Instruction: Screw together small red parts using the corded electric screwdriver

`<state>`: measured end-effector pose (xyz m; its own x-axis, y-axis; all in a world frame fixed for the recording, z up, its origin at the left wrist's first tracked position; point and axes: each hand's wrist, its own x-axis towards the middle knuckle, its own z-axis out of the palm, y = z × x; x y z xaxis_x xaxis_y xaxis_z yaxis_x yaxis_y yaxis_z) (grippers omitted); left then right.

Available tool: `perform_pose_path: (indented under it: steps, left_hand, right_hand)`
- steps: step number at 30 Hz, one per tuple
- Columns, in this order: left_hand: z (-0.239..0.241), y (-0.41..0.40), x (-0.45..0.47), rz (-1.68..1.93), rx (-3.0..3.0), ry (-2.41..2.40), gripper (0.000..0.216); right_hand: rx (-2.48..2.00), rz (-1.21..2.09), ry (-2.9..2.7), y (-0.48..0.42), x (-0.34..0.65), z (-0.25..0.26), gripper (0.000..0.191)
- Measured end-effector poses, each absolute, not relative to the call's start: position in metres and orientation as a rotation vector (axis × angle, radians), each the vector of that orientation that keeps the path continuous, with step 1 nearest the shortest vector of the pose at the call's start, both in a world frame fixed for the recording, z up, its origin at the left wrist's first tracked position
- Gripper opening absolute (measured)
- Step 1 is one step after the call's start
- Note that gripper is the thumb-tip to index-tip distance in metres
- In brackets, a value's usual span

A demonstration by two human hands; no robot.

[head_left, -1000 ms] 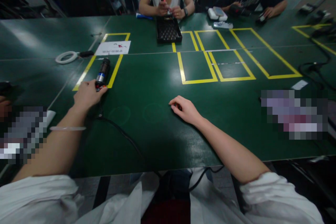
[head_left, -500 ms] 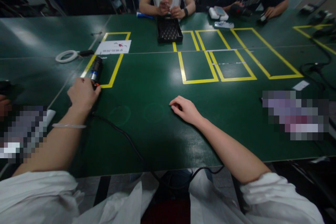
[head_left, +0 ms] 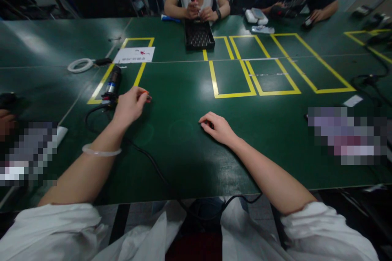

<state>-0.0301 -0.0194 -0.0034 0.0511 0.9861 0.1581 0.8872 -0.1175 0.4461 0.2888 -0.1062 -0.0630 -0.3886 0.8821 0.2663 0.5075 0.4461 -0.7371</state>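
Note:
My left hand (head_left: 130,106) hovers over the green table (head_left: 171,147) with thumb and fingers pinched together; a tiny dark bit shows at the fingertips, too small to name. Just to its left a black and blue electric screwdriver (head_left: 112,84) lies inside a yellow taped box (head_left: 138,76), its black cable (head_left: 143,155) looping back toward me. My right hand (head_left: 217,127) rests on the table near the middle, fingers curled over a small dark thing that I cannot make out.
A white paper sheet (head_left: 134,54) and a white tape ring (head_left: 80,65) lie beyond the screwdriver. More yellow taped boxes (head_left: 232,78) mark the middle. Across the table a person holds a red-handled tool above a black tray (head_left: 198,35); another person sits at the far right.
My left hand let go of the screwdriver, which now lies in the taped box, and moved right with its fingers pinched. My right hand stayed still.

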Motion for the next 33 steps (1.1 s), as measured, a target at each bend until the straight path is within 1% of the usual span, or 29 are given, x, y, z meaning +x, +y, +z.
perform_pose_path:
  steps: [2, 5, 10, 11, 15, 17, 24, 33]
  left_hand:
    - [-0.004, -0.030, 0.003, 0.686, 2.021, 1.587, 0.037]
    - [-0.007, -0.050, 0.044, 0.635, 1.895, 1.247, 0.041]
    - [-0.018, -0.072, 0.080, 0.519, 1.708, 0.950, 0.053]
    - [-0.021, -0.074, 0.083, 0.508, 1.690, 0.918, 0.055]
    - [-0.031, -0.077, 0.087, 0.496, 1.639, 0.828, 0.057]
    - [-0.035, -0.077, 0.088, 0.521, 1.578, 0.825, 0.055]
    - [-0.044, -0.079, 0.087, 0.584, 1.403, 0.837, 0.041]
    - [-0.040, -0.082, 0.089, 0.583, 1.452, 0.870, 0.036]
  right_hand:
    - [-1.146, 0.762, -2.021, -0.106, 0.289, -0.063, 0.011]
    - [-1.108, 0.849, -1.929, -0.105, 0.290, -0.065, 0.012]
    - [-0.968, 1.156, -1.734, -0.104, 0.288, -0.067, 0.035]
    - [-0.949, 1.186, -1.727, -0.105, 0.288, -0.067, 0.036]
    - [-0.912, 1.224, -1.742, -0.107, 0.286, -0.066, 0.022]
    - [-0.902, 1.245, -1.731, -0.107, 0.286, -0.066, 0.018]
    - [-0.960, 1.172, -1.705, -0.107, 0.286, -0.065, 0.021]
    - [-0.989, 1.057, -1.734, -0.106, 0.287, -0.062, 0.016]
